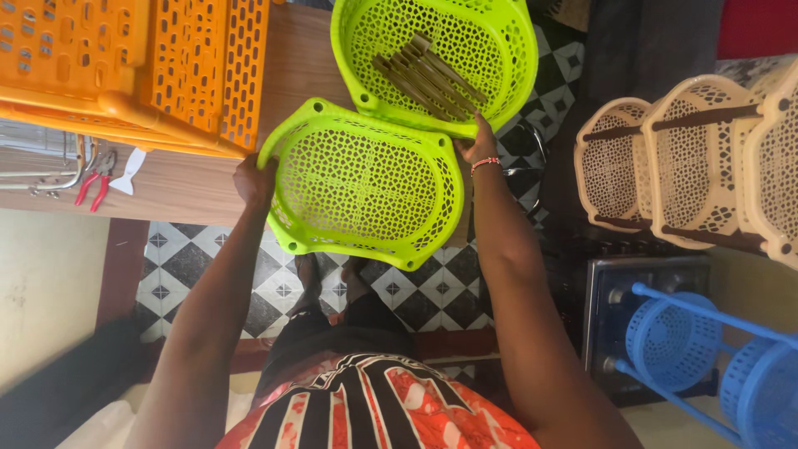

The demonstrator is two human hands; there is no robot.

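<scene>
Head cam, looking down. Both hands on 1 lime-green perforated basket tray (362, 183), held over the near edge of a wooden table (191, 179), part of it hanging past the edge above the black-and-white checked floor (208, 274). Left hand (253, 179) closed on the tray's left rim, fingers wrapped over the edge. Right hand (480, 148) grips the tray's right rim near the far corner; red bead bracelet (485, 163) on that wrist. 2nd lime-green tray (499, 58) sits just beyond, touching or nearly touching the 1st at the far rim; a bundle of brown rods (428, 73) lies inside it, approx diagonal. Orange perforated rack (166, 66) on the table, far left, well apart from the hands. Red-handled pliers (93, 187) near the table's left edge, by some metal wire bits. Right side of view: beige basket rack (690, 166) w/ brown posts, and a blue basket rack (706, 349) nearer, in front of a dark appliance (632, 308). Person's red, black and white patterned garment (374, 407) fills bottom centre.
</scene>
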